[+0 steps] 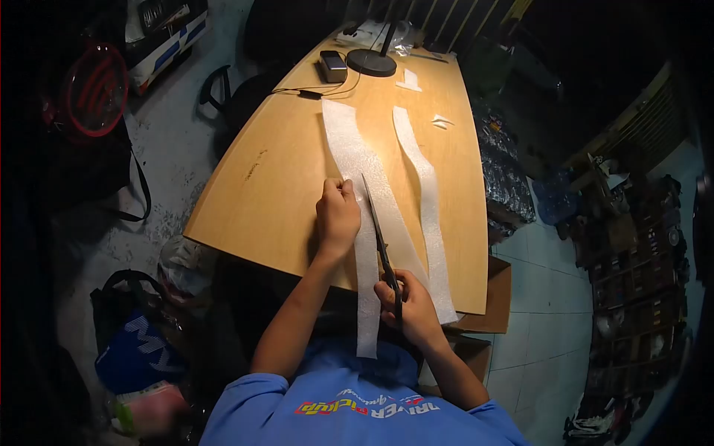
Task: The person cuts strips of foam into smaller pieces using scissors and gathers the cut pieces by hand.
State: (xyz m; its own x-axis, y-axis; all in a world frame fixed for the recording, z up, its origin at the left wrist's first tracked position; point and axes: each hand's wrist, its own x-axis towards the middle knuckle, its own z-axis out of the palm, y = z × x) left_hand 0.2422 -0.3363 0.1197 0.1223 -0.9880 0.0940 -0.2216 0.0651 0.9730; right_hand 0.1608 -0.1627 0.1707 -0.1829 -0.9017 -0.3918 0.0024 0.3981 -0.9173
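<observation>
A long white foam sheet (pixel 379 186) lies on the wooden table (pixel 260 201), slit lengthwise from its near end, with one narrow part hanging past the table's front edge. My left hand (pixel 338 215) pinches the sheet's left edge near the top of the slit. Black scissors (pixel 381 241) are in my right hand (pixel 411 306), fingers wrapped round the handles, blades pointing away from me along the slit. A separate wavy white foam strip (pixel 428 193) lies to the right.
At the table's far end stand a black lamp base (pixel 371 63) and a small black device (pixel 333 67) with a cable. Small white scraps (pixel 441 120) lie at the right. Cardboard boxes (pixel 491 301) are below the right edge.
</observation>
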